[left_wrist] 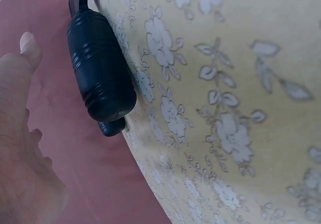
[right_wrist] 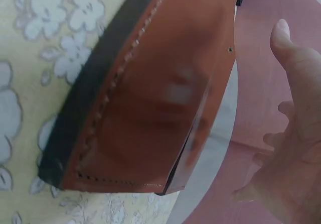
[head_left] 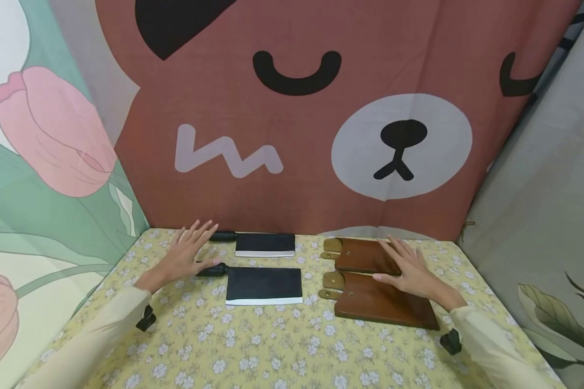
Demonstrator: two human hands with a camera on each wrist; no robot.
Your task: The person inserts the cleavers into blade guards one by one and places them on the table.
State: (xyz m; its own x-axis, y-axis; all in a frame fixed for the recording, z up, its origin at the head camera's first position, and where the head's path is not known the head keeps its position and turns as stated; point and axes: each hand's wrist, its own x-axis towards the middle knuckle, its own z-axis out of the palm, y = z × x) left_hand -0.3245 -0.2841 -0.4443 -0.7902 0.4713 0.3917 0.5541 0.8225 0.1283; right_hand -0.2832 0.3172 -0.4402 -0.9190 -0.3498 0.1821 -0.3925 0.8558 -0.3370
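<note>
Two cleavers lie one behind the other on the flowered cloth. The front cleaver (head_left: 264,284) has a dark blade with a bright edge and a black ribbed handle (left_wrist: 100,66). Behind it is a narrower cleaver (head_left: 265,243) of the same look. My left hand (head_left: 182,256) is spread beside both handles; in the left wrist view its thumb is apart from them. On the right lie two brown leather sheaths, a larger front sheath (head_left: 384,300) and a smaller back sheath (head_left: 365,255). Fingers extended, my right hand (head_left: 413,270) hovers over them, gripping nothing.
A yellow flowered tablecloth (head_left: 253,351) covers the table. Brown cloth (head_left: 302,200) with a bear face hangs along the back edge. Patterned curtains stand on the left (head_left: 63,216) and right (head_left: 540,216).
</note>
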